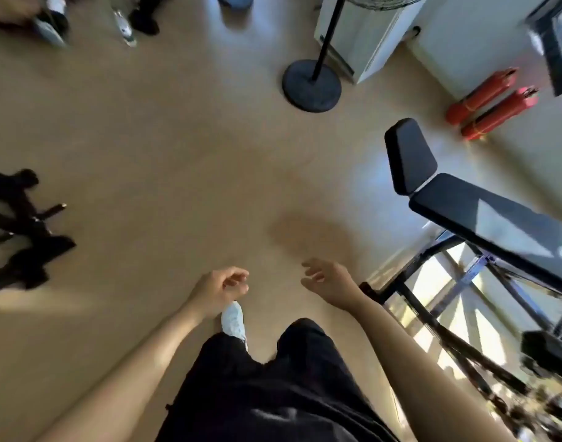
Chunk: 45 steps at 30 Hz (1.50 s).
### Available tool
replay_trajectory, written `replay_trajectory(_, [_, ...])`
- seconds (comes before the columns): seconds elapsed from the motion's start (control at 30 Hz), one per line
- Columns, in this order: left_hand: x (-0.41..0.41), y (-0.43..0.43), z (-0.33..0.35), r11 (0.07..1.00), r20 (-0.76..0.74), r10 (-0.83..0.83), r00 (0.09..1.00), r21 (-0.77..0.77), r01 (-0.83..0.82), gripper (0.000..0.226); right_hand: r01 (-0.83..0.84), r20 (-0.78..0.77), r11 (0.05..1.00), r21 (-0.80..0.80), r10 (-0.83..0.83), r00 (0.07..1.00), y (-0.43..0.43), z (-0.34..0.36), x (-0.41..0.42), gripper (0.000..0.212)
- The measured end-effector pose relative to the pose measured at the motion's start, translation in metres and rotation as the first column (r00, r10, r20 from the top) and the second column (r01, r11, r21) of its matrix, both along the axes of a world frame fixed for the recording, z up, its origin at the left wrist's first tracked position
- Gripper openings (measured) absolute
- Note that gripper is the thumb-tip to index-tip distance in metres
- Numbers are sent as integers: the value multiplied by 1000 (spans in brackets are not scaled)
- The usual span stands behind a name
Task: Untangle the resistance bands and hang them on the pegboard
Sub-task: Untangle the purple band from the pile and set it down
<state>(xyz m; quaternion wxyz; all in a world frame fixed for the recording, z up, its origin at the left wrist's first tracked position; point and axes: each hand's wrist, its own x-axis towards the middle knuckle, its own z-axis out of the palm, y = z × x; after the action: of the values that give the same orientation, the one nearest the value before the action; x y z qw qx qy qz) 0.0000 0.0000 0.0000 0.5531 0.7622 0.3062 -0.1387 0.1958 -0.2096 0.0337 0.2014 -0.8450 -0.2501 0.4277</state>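
L hand (220, 287) is held out over the floor, left of the weight bench (484, 215), fingers loosely curled, nothing gripped. R hand (329, 282), nearer the bench, is held w/ fingers relaxed and spread, also empty. Where the resistance bands lie can't be told. Blurred dark shapes (484, 378) are seen under the bench.

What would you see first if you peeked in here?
The two red cylinders by the wall at upper right jump out first. Next comes the big black bench on the right, then the round black stand base at the top. Low in the middle, the left hand and right hand hang empty over the tan floor.
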Motion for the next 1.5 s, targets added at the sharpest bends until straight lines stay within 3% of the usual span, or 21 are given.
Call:
replay_trajectory(0.13, [24,54,9,994,-19,99,995,-43,-100,28,6,-4,1000,30,-6,1000,50,2,11,39])
replay_trajectory(0.33, [78,122,24,996,-31,92,995,15,-91,22,-55,53,997,62,52,997,113,0,62,33])
replay_trajectory(0.67, [208,193,31,987,-62,144,988,80,-139,20,-106,-42,992,73,109,993,216,-14,200,35])
replay_trajectory(1.0, [267,310,23,942,-15,336,942,7,-335,16,-176,-14,982,64,177,984,353,-8,295,34])
replay_trajectory(1.27, [322,452,12,956,2,292,956,-21,-292,24,-216,3,976,38,216,976,498,3,346,34])
replay_trajectory(1.5, [392,573,22,995,-36,95,995,23,-94,17,-150,12,988,40,149,989,602,16,389,34])
